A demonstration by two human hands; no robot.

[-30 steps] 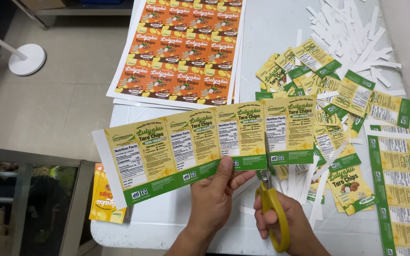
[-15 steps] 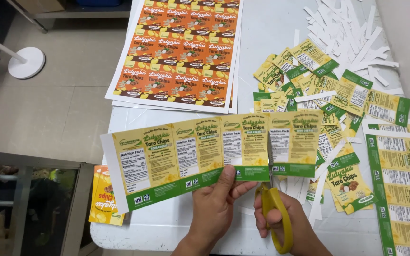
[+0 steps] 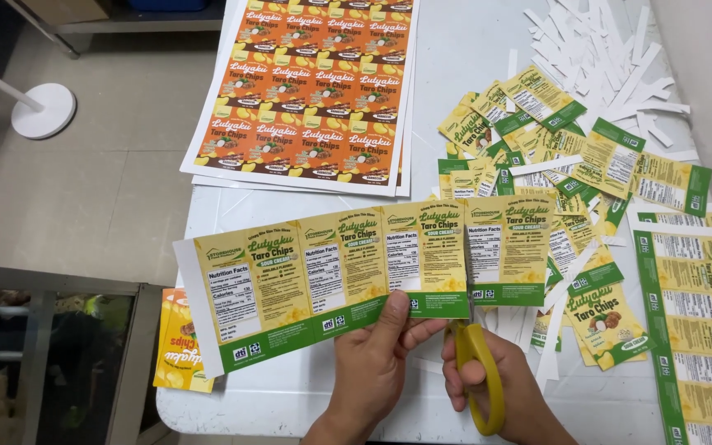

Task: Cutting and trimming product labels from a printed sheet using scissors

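Between my thumb and fingers, left hand (image 3: pixel 372 371) pinches the long yellow-and-green printed paper label strip (image 3: pixel 348 276) at its bottom edge. Just right, right hand (image 3: pixel 496 387) grips yellow-handled scissors (image 3: pixel 478 367), blades under the strip, probably partly open. Loose cut labels (image 3: pixel 537 132) lie beyond.

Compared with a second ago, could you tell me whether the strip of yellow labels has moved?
Yes. The strip of yellow labels has slid slightly right, towards the scissors, judged against the orange sheet.
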